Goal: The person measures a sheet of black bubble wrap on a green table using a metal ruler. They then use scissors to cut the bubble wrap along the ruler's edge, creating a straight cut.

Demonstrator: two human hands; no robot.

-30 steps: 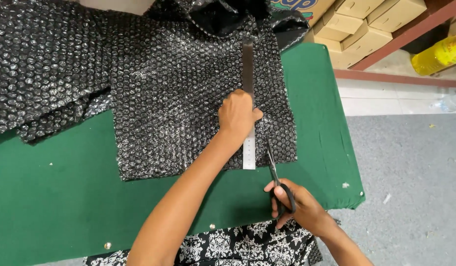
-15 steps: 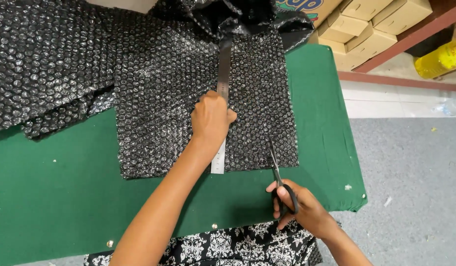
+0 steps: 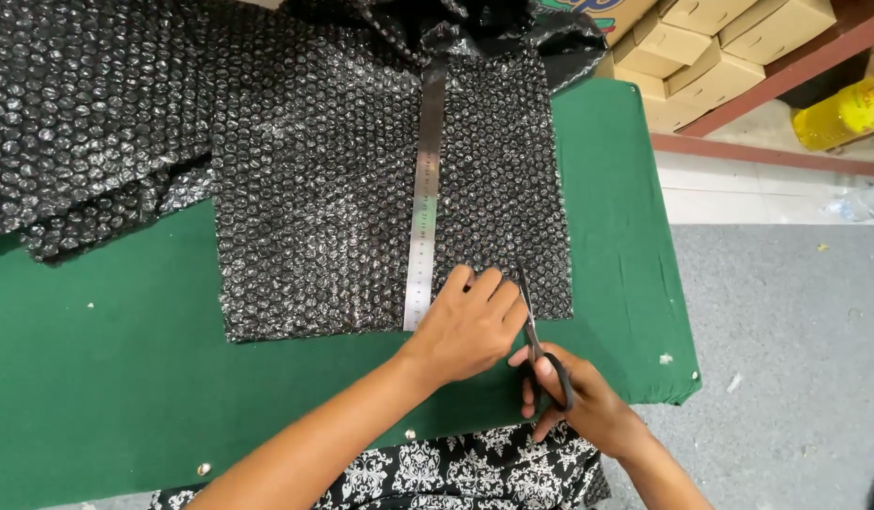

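A sheet of black bubble wrap [image 3: 323, 189] lies flat on the green table [image 3: 106, 378]. A long steel ruler [image 3: 424, 189] rests on it, running away from me. My left hand [image 3: 470, 321] presses flat on the near edge of the wrap, just right of the ruler's near end. My right hand [image 3: 574, 397] grips black scissors [image 3: 536, 340] by the handles; their blades point away from me and meet the wrap's near edge beside my left fingers.
More black bubble wrap [image 3: 68, 123] is piled at the far left and back. Cardboard boxes [image 3: 720, 47] sit on a shelf at the far right, with a yellow container [image 3: 848, 109] beside them. Grey floor [image 3: 796, 312] lies right of the table edge.
My left hand slid off the ruler toward me, down to the wrap's near edge. The ruler now lies free. The scissors stay at the near edge in my right hand.
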